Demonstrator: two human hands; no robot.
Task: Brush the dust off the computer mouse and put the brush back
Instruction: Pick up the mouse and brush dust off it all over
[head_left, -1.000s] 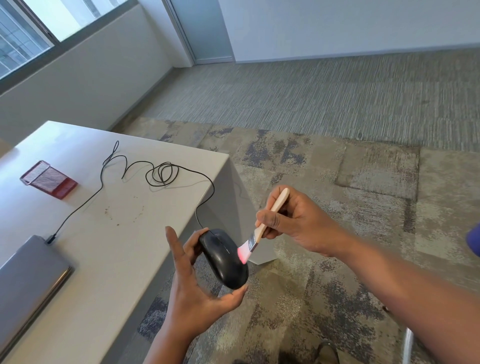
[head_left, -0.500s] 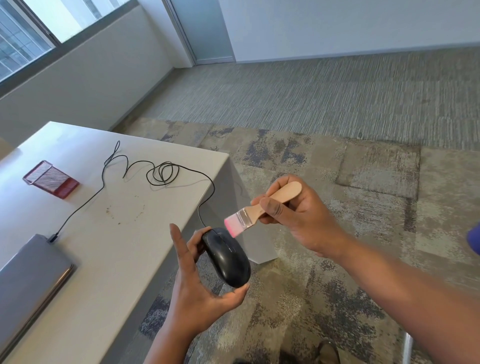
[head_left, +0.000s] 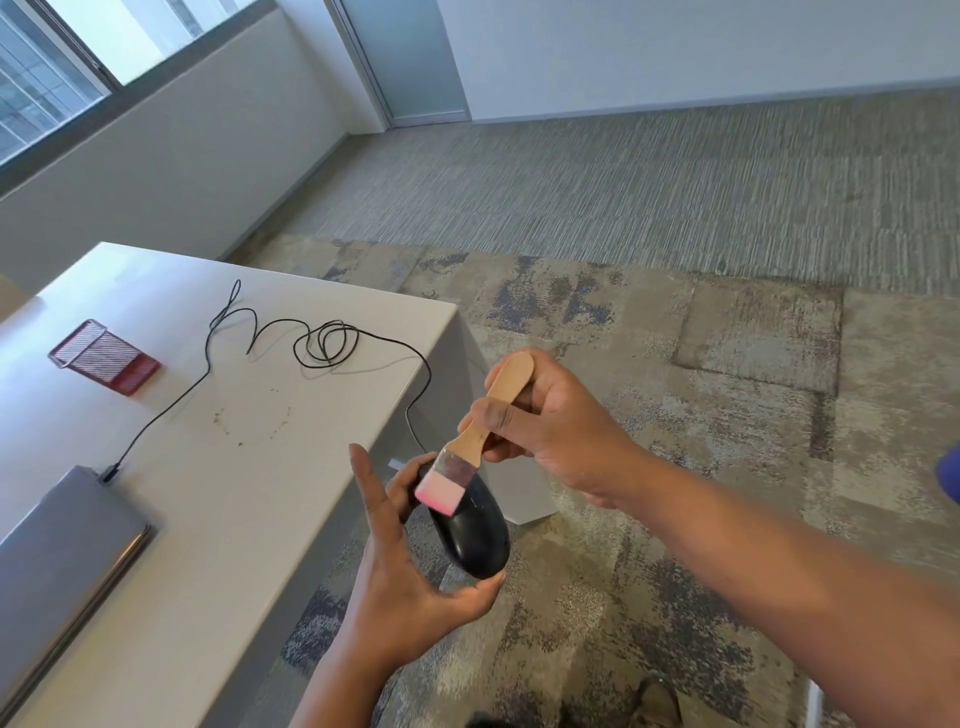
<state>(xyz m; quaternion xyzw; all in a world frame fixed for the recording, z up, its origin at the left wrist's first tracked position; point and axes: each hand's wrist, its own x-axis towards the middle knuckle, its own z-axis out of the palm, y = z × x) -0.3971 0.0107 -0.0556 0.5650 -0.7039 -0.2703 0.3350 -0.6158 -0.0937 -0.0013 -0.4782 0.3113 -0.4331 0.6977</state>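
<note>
The left hand (head_left: 400, 566) cradles the black computer mouse (head_left: 470, 530) off the near right edge of the tabletop (head_left: 218, 499), fingers and thumb cupped around its ends with the forefinger raised free. The right hand (head_left: 550, 426) is closed around the wooden handle of the brush (head_left: 470, 441), whose pink bristles rest on the far end of the mouse's back. The mouse looks like smooth, glossy hard plastic, rounded and probably light, so likely a little slippery; holding it by its sides and ends suits it best. Its thin black cable (head_left: 322, 343) loops limply across the tabletop toward a grey laptop (head_left: 62, 551) at the near left. The brush seems light, with a stiff flat handle, a metal band and soft, yielding bristles. A red mesh holder (head_left: 104, 358) lies on its side at the far left.
</note>
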